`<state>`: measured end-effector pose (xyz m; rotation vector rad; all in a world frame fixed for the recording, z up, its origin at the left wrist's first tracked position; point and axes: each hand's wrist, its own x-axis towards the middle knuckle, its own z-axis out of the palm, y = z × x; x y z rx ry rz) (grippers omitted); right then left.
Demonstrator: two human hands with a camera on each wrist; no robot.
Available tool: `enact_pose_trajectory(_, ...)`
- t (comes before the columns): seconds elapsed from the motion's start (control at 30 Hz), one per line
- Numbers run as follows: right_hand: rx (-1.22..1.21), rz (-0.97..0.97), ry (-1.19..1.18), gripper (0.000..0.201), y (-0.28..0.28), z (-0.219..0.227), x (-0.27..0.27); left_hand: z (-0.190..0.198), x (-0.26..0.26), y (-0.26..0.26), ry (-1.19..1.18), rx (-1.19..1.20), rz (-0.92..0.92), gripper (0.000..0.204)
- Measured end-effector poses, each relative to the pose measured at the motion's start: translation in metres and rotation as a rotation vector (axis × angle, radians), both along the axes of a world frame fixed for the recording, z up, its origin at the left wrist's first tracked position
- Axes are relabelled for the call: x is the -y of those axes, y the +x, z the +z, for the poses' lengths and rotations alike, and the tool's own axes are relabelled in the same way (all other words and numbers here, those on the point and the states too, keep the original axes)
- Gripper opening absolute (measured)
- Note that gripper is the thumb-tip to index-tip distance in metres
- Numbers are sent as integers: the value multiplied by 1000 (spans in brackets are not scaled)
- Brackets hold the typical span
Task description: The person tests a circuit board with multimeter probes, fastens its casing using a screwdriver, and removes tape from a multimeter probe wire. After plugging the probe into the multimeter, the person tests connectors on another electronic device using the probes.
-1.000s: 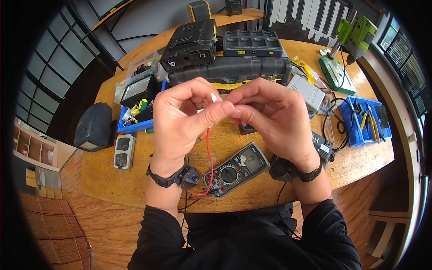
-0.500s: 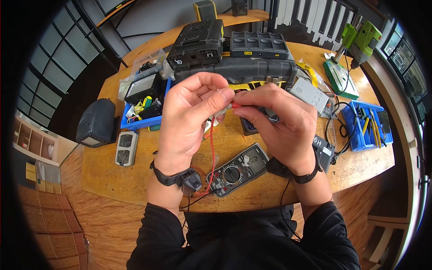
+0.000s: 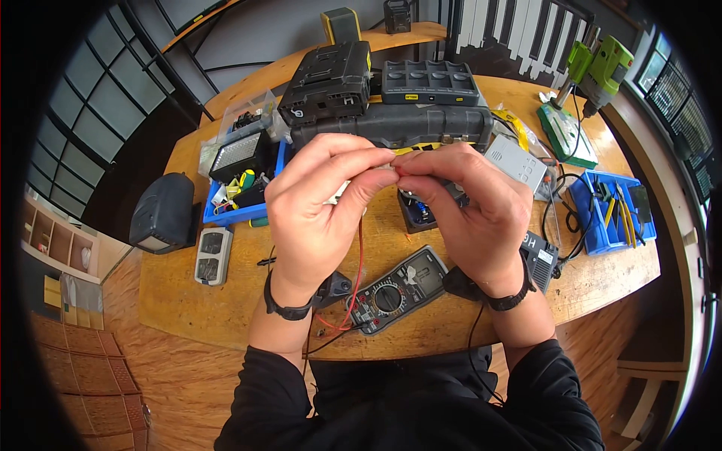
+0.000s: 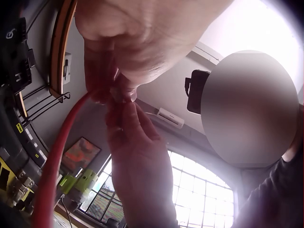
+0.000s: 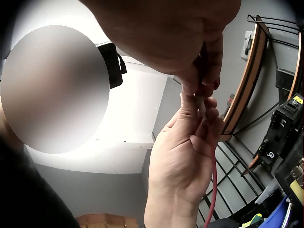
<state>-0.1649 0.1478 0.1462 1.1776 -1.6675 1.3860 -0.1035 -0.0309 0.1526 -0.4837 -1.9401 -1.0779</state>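
Note:
Fingertip to fingertip, my two hands meet above the middle of the table. My left hand [image 3: 316, 210] pinches the end of a red test lead [image 3: 361, 259] between thumb and fingers. From there the lead hangs to the multimeter [image 3: 410, 278] lying on the table below. A small red piece [image 3: 396, 172] shows at the fingertips of my right hand [image 3: 481, 210], which pinches it at the end of the lead. Fingers hide most of it, and I cannot tell its kind. In the right wrist view the red lead [image 5: 214, 175] runs down beside the left palm.
Black cases [image 3: 391, 126] stand at the back under a battery charger [image 3: 429, 83]. Blue bins [image 3: 241, 213] of tools and parts flank the work. A grey device [image 3: 213, 255] lies at left, and a green drill on a stand [image 3: 602, 68] rises at back right.
My left index and middle fingers, raised half a second ago, now reach forward against the thumb. Both hands stay together at the lead's end, the right one turned slightly since one second ago.

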Motion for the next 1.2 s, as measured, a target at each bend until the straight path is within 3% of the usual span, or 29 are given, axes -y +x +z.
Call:
enact_pose_trajectory(0.13, -91, -6, -4, 21, 0, 1, 2, 1, 5, 4, 80, 102, -62, 18)
enact_pose_trajectory(0.3, -226, 5, 26, 26, -6, -2, 1, 6, 12, 11, 336, 443, -246, 15)
enact_pose_trajectory(0.5, -293, 86, 98, 29, -8, -3, 0, 17, 30, 16, 139, 706, -417, 11)
enact_pose_trajectory(0.6, -315, 108, 100, 30, -7, -2, 0, 18, 34, 15, 151, 755, -485, 20)
enact_pose_trajectory(0.7, -287, 127, 96, 31, -7, 2, -3, 18, 29, 13, 194, 746, -481, 10)
enact_pose_trajectory(0.97, -92, 187, 65, 30, -3, 9, -8, 9, 25, 10, 350, 717, -561, 13)
enact_pose_trajectory(1.03, 9, 333, 88, 29, -2, 11, -13, 7, 27, 10, 433, 758, -613, 17)
enact_pose_trajectory(1.1, 34, 409, 107, 28, -3, 13, -15, 3, 30, 5, 393, 782, -807, 30)
enact_pose_trajectory(1.2, 59, 514, 117, 25, -3, 13, -15, 5, 29, 9, 425, 858, -828, 37)
